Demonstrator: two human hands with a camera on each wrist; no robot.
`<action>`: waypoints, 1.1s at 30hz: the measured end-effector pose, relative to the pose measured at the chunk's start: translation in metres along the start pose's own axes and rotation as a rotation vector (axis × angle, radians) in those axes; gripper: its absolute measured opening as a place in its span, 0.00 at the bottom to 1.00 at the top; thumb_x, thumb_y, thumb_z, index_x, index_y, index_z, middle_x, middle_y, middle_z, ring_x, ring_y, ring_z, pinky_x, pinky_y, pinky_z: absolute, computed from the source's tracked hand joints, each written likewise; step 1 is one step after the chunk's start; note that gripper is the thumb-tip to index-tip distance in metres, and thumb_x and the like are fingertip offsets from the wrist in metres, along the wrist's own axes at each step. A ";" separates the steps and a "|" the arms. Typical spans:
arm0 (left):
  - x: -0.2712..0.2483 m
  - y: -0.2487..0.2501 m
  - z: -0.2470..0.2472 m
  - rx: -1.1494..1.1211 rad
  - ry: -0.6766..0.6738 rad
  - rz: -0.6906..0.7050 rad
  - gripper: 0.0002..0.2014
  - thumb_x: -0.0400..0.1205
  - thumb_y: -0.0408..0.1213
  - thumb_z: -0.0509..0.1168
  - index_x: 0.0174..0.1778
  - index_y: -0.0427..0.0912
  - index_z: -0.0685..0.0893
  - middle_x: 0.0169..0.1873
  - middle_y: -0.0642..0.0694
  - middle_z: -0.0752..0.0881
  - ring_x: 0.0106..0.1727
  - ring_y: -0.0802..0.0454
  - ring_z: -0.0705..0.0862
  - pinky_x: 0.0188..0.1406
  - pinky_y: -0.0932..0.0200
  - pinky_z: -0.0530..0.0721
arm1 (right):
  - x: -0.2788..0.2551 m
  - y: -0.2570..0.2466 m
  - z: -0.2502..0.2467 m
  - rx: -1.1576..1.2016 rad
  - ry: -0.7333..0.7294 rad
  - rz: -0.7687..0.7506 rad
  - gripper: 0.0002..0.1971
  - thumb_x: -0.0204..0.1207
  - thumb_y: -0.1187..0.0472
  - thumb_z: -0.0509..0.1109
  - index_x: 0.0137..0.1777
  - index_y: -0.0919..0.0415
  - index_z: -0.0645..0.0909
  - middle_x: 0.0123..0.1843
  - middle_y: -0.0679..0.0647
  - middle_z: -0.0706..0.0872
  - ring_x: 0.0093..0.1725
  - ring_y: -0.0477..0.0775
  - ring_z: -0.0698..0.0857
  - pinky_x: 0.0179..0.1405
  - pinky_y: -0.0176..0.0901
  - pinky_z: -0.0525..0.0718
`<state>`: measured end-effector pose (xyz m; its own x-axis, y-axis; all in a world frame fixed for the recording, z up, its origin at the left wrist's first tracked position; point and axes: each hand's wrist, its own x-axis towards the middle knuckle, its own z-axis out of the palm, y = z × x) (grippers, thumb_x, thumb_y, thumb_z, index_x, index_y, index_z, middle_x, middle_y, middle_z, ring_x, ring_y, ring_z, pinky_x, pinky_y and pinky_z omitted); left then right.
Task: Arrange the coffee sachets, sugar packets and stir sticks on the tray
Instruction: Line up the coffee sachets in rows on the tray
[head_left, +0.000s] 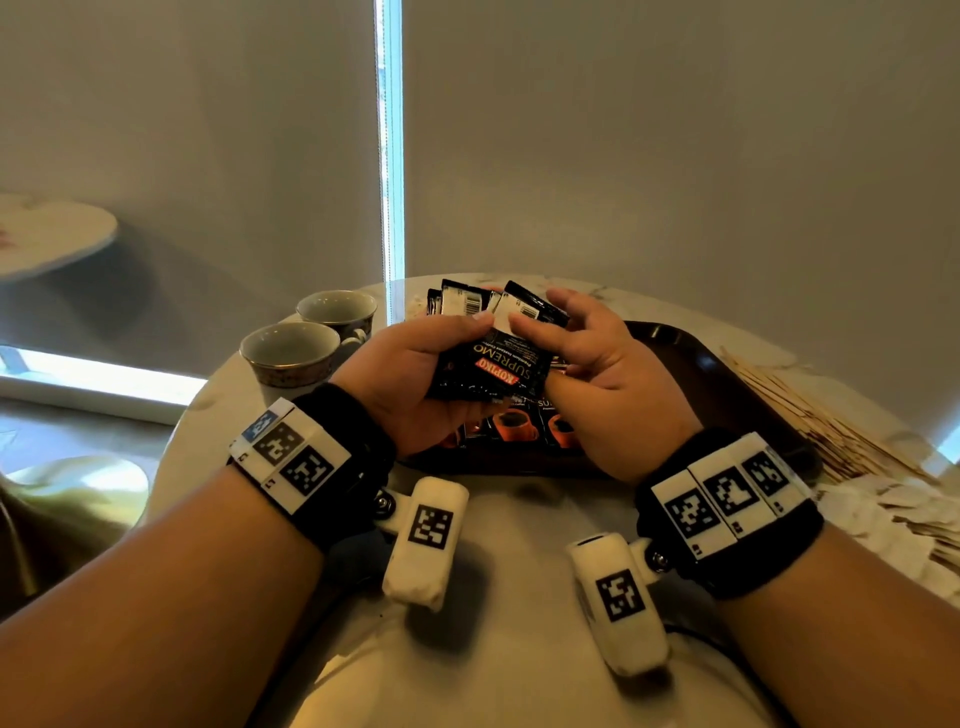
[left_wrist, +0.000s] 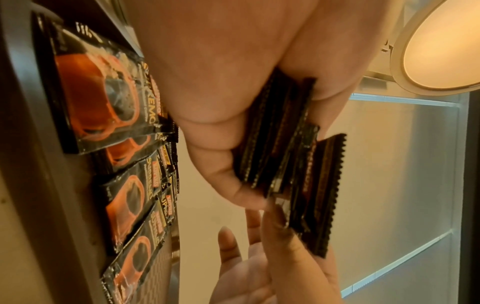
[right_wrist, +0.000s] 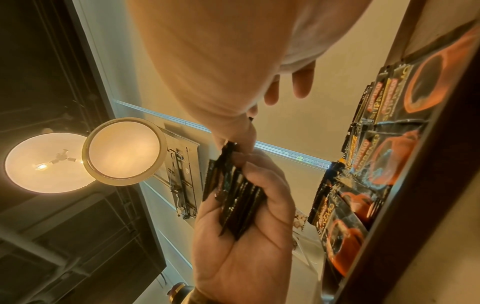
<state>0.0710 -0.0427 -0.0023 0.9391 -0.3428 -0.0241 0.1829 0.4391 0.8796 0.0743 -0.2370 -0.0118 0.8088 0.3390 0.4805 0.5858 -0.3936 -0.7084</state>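
My left hand (head_left: 465, 364) grips a fanned stack of black coffee sachets (head_left: 488, 364) above the near left part of the dark brown tray (head_left: 727, 374). My right hand (head_left: 537, 312) pinches the top edge of one sachet (head_left: 530, 306) in that stack between thumb and forefinger. In the left wrist view the stack (left_wrist: 275, 148) sits edge-on in the palm. The right wrist view shows the pinch (right_wrist: 236, 142) and the stack (right_wrist: 233, 205). Several sachets (head_left: 519, 426) lie in an overlapping row on the tray, also seen as sachets (left_wrist: 124, 185) along the tray rim (left_wrist: 39, 164).
Two cups (head_left: 291, 353) (head_left: 337, 312) stand on the round marble table left of the tray. Wooden stir sticks (head_left: 831, 431) lie piled right of the tray, with pale paper packets (head_left: 893, 514) nearer me. Window blinds hang behind the table.
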 end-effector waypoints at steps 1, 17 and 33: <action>0.000 0.000 0.001 -0.007 0.001 0.003 0.20 0.81 0.40 0.64 0.67 0.36 0.82 0.56 0.36 0.88 0.57 0.40 0.88 0.56 0.47 0.87 | 0.000 0.000 0.000 0.003 0.004 -0.004 0.29 0.79 0.71 0.66 0.68 0.34 0.83 0.83 0.42 0.67 0.81 0.44 0.68 0.75 0.42 0.78; 0.009 0.001 -0.006 -0.142 0.248 0.034 0.21 0.87 0.33 0.58 0.77 0.35 0.68 0.55 0.29 0.86 0.42 0.40 0.93 0.29 0.51 0.90 | 0.001 -0.010 0.004 0.437 0.342 0.245 0.07 0.86 0.65 0.66 0.59 0.58 0.83 0.40 0.51 0.91 0.30 0.38 0.86 0.24 0.32 0.80; 0.009 0.000 -0.007 0.092 0.165 0.080 0.20 0.86 0.28 0.65 0.73 0.41 0.74 0.64 0.30 0.86 0.56 0.32 0.91 0.41 0.41 0.91 | -0.001 -0.011 0.019 0.605 0.217 0.411 0.13 0.83 0.71 0.67 0.67 0.64 0.77 0.44 0.58 0.89 0.28 0.42 0.87 0.19 0.36 0.81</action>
<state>0.0811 -0.0400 -0.0058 0.9859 -0.1658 -0.0232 0.0854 0.3790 0.9215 0.0663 -0.2168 -0.0145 0.9843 0.0665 0.1633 0.1558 0.1059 -0.9821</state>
